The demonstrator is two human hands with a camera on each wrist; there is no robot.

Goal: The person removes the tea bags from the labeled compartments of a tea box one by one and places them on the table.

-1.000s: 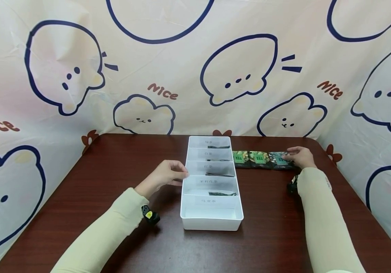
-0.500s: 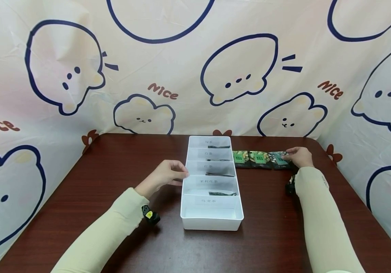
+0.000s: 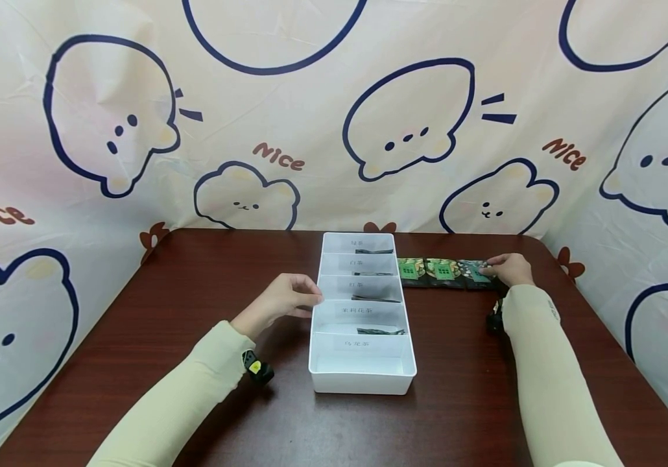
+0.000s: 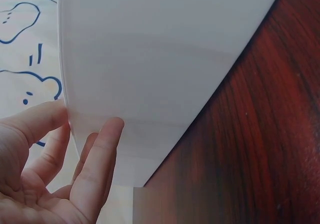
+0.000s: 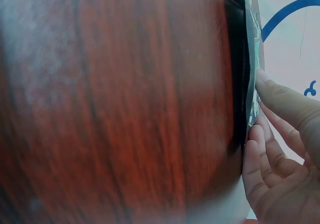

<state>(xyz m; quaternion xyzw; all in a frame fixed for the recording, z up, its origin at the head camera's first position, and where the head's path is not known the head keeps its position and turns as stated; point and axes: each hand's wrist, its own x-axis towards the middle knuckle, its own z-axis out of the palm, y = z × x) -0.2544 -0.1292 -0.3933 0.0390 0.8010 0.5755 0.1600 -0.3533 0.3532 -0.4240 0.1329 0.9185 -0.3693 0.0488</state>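
A long white divided box [image 3: 363,384] stands mid-table, its compartments labelled with Chinese characters. My left hand [image 3: 283,298] holds its left rim; in the left wrist view two fingertips meet at the rim and the other fingers lie along the outer wall. Right of the box, a row of three flat tea sachets lies by its far end: a green and yellow one [image 3: 411,268], a similar one [image 3: 442,270] and a blue-green one [image 3: 473,275]. My right hand [image 3: 512,268] pinches the blue-green sachet's right edge. The far fingertips are partly hidden in the head view.
Dark sachets stand in several compartments, showing thin top edges, such as the sachet [image 3: 381,331] in the second-nearest one. The brown wooden table [image 3: 223,259] ends at a cartoon-printed curtain [image 3: 322,130] behind and at both sides.
My right hand has shifted slightly left along the blue-green sachet, and its forearm has moved a little left too. My left hand and the box stay where they were.
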